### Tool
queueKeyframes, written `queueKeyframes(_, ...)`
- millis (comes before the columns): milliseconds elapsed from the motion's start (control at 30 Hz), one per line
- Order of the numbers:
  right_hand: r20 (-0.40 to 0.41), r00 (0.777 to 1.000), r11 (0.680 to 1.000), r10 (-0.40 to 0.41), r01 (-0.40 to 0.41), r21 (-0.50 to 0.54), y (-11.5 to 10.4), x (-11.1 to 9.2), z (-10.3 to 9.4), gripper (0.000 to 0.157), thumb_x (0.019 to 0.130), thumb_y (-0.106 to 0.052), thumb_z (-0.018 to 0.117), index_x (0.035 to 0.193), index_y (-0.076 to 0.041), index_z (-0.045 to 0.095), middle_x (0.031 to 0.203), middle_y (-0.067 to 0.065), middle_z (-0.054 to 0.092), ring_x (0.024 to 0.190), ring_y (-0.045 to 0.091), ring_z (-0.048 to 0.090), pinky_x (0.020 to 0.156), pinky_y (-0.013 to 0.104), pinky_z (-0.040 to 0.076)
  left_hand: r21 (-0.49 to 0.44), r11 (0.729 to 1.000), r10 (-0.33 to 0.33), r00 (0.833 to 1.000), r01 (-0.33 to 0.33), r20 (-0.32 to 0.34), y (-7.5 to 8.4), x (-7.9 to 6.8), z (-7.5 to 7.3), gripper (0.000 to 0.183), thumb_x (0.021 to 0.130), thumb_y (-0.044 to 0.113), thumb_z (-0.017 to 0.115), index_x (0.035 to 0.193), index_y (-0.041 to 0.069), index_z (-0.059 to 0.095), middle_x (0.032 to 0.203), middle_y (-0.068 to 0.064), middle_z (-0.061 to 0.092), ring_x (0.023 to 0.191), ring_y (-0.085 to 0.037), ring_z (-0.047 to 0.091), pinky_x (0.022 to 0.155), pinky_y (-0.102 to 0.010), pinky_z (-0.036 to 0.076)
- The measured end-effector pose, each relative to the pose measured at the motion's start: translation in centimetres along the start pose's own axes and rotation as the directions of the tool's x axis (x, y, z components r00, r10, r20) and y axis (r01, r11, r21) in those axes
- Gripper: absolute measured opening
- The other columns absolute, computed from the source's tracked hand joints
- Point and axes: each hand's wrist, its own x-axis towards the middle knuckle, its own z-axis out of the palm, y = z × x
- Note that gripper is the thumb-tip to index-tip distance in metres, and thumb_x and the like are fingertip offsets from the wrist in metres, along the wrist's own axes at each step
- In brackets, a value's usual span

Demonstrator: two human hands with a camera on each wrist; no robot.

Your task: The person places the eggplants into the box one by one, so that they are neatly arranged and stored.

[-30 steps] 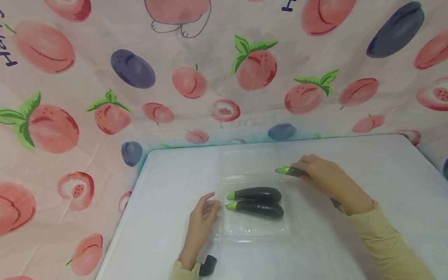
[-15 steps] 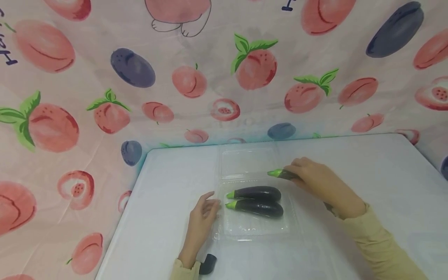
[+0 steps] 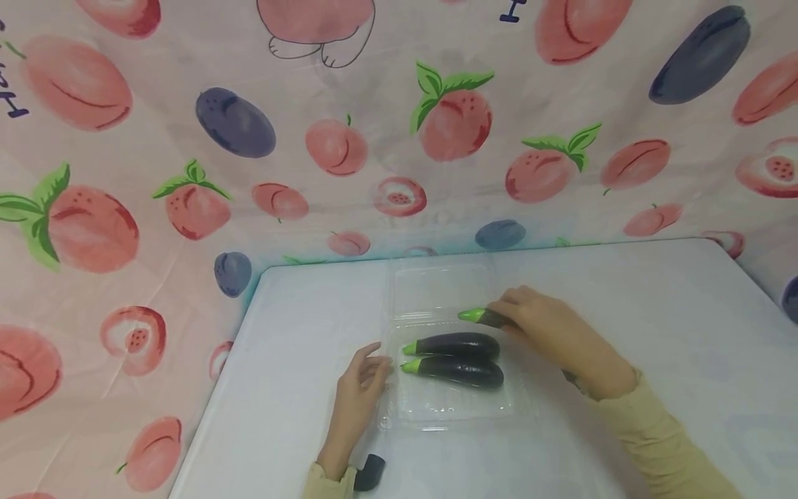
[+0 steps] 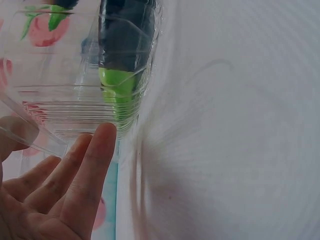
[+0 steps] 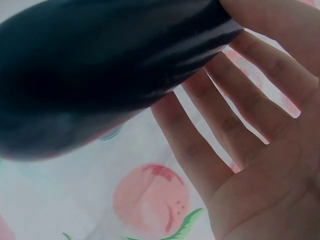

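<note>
My right hand [image 3: 548, 330] holds an eggplant [image 3: 495, 319] by its body, green stem end pointing left, above the back right of a clear plastic clamshell container [image 3: 458, 409]. The right wrist view shows the rounded dark end of this eggplant [image 5: 100, 75], with the fingertips along its side. Two more eggplants, an upper one [image 3: 458, 344] and a lower one [image 3: 461, 372], lie side by side in the container's near half, stems to the left. At the container's left edge rests my left hand [image 3: 361, 388], its fingers fairly straight and touching the clear wall [image 4: 80, 107].
The container's lid [image 3: 442, 287] lies folded back, flat toward the rear of the white table [image 3: 686, 312]. A fruit-print cloth [image 3: 349, 83] hangs behind and to the left. A black wrist device [image 3: 370, 473] shows beside the left sleeve.
My right hand has moved left and slightly toward me, carrying the eggplant over the container's right side. The left hand and the two lying eggplants have kept their places.
</note>
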Motion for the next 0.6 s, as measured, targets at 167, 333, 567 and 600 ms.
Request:
queueKeyframes(167,0.001,1.0,1.0,-0.023,0.023,0.005,-0.8,0.4,0.0,0.032,0.075,-0.006,0.086,0.105,-0.008,0.072,0.089,0.002,0.065,0.084,0.017,0.062,0.073,0.033,0.059,0.006,1.0,0.005,1.0,-0.005,-0.001,-0.1,-0.1,0.0,0.044,0.1,0.035,0.059,0.139,0.015,0.052,0.115,-0.005,0.07,0.108,-0.019,0.068,0.088,-0.023,0.059)
queueKeyframes(333,0.038,0.999,1.0,-0.024,0.024,-0.007,-1.6,0.7,-0.1,0.034,0.075,-0.006,0.086,0.106,-0.009,0.071,0.091,0.002,0.064,0.085,0.017,0.061,0.073,0.033,0.059,0.007,1.0,-0.001,1.0,0.001,-0.003,0.0,-0.2,0.0,0.045,0.1,0.035,0.06,0.139,0.014,0.052,0.116,-0.005,0.07,0.107,-0.019,0.069,0.087,-0.023,0.059)
queueKeyframes(567,0.058,0.997,0.999,-0.041,0.043,-0.022,-2.3,1.0,0.2,0.035,0.076,-0.008,0.085,0.108,-0.006,0.071,0.093,0.004,0.065,0.086,0.018,0.062,0.076,0.034,0.06,0.001,1.0,-0.003,1.0,0.003,0.0,0.2,-0.2,-0.1,0.044,0.1,0.034,0.059,0.139,0.015,0.052,0.116,-0.005,0.069,0.108,-0.019,0.068,0.086,-0.022,0.059)
queueKeyframes(600,0.056,0.997,0.998,-0.049,0.05,-0.023,-2.4,1.1,0.2,0.035,0.077,-0.008,0.085,0.108,-0.006,0.071,0.093,0.004,0.065,0.086,0.018,0.062,0.075,0.034,0.06,0.0,1.0,-0.002,1.0,0.002,0.001,0.3,-0.2,-0.1,0.043,0.101,0.034,0.059,0.139,0.016,0.052,0.116,-0.005,0.069,0.108,-0.019,0.068,0.086,-0.022,0.059)
